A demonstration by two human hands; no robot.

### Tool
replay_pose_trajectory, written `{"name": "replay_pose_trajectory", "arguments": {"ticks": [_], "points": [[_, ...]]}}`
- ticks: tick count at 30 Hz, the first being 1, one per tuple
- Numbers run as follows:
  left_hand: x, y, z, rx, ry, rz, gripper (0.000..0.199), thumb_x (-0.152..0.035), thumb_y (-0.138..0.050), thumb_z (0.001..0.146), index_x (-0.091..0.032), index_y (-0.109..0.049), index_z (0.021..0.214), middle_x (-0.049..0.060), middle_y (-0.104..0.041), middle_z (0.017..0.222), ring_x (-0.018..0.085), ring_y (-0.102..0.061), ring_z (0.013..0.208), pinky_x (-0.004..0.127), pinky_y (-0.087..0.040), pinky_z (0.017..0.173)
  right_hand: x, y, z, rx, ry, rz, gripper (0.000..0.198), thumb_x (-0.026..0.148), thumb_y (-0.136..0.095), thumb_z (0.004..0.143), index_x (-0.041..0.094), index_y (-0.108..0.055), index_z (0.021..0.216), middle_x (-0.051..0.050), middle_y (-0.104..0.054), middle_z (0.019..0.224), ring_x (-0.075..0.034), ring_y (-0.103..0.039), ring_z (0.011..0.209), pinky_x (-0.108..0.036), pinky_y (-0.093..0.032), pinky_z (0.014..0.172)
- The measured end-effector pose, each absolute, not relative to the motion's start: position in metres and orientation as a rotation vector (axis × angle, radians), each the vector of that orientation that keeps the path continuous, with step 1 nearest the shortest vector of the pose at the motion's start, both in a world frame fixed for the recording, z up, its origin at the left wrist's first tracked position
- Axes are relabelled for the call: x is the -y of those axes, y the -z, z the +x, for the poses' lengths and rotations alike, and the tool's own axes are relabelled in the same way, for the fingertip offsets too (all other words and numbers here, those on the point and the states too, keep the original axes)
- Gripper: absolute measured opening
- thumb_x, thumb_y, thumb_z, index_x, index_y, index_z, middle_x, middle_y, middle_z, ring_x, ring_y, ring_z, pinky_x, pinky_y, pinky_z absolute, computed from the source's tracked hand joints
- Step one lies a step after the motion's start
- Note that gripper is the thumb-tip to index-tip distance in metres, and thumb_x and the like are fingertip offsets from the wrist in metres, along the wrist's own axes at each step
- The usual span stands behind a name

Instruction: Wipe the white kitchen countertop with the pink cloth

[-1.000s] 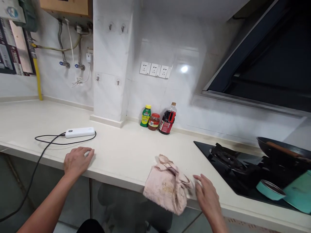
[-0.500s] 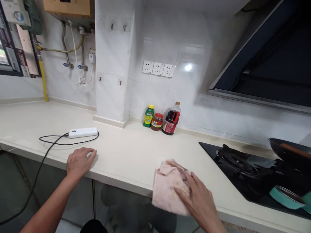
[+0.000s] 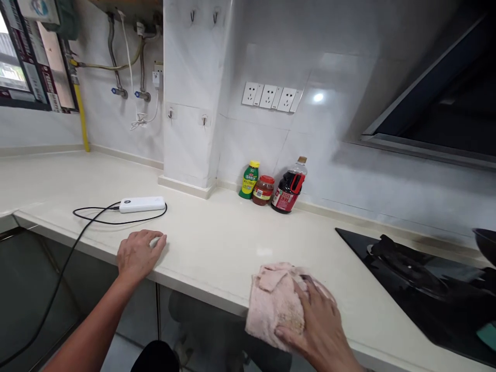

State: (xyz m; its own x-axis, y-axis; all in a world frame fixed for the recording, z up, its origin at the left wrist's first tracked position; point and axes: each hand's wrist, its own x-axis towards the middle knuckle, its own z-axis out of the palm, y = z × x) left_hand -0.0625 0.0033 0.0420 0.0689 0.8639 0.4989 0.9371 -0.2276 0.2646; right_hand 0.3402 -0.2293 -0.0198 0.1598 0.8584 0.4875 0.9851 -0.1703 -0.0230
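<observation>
right hand (image 3: 320,330): now flat on the cloth (image 3: 277,305), earlier beside it | cloth: flatter, less bunched | pan and teal lid: mostly out of view

The cloth (image 3: 276,305) is a pale pink rag of soft, nubbly fabric, marked with yellowish-brown stains across its lower part. It lies crumpled and loosely folded at the front edge of the cream countertop (image 3: 217,243), with its lower portion draped over the edge and hanging down in front of the cabinet. A small flap is folded over near its upper left corner, and creases bunch along its top. The right hand (image 3: 318,330) lies flat on its right side, fingers spread over the fabric and pressing it against the counter.
</observation>
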Motion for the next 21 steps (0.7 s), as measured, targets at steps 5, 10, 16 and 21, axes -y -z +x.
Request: {"name": "replay_pose_trajectory", "arguments": {"ticks": [5,10,16,21], "points": [[-0.004,-0.043,-0.061,1.852,0.886,-2.189,0.036,-0.044,-0.044,0.095,-0.027,-0.076,0.099,0.005,-0.075,0.115,0.029,-0.061,0.113,0.039,-0.044,0.093,0.178,-0.003,0.242,1.940,0.407,-1.791,0.090,0.047,-0.090,0.058,0.027,-0.054,0.139,-0.021,-0.044,0.147,-0.047,-0.038,0.137,-0.068,-0.033,0.107],[-0.005,-0.044,-0.062,1.874,0.879,-2.166,0.035,-0.041,-0.045,0.095,-0.026,-0.076,0.099,0.006,-0.075,0.114,0.030,-0.062,0.111,0.040,-0.044,0.091,0.111,-0.028,0.137,2.162,0.161,-1.740,0.104,0.038,-0.096,0.052,0.015,-0.050,0.143,-0.030,-0.043,0.144,-0.052,-0.040,0.132,-0.072,-0.032,0.105],[-0.006,-0.046,-0.065,1.857,0.834,-2.195,0.037,-0.040,-0.043,0.094,-0.025,-0.077,0.099,0.008,-0.075,0.113,0.030,-0.062,0.111,0.039,-0.046,0.088,0.101,-0.032,0.117,2.172,0.199,-1.558,0.066,0.048,-0.076,0.083,0.022,-0.052,0.139,-0.013,-0.054,0.140,-0.038,-0.052,0.126,-0.063,-0.041,0.105],[-0.002,-0.049,-0.066,1.895,0.792,-2.210,0.037,-0.040,-0.041,0.096,-0.025,-0.075,0.100,0.006,-0.074,0.119,0.028,-0.060,0.115,0.036,-0.044,0.091,0.158,-0.024,0.181,2.041,0.286,-1.524,0.043,0.044,-0.062,0.096,0.021,-0.057,0.132,-0.009,-0.056,0.137,-0.027,-0.058,0.118,-0.051,-0.051,0.099]]}}
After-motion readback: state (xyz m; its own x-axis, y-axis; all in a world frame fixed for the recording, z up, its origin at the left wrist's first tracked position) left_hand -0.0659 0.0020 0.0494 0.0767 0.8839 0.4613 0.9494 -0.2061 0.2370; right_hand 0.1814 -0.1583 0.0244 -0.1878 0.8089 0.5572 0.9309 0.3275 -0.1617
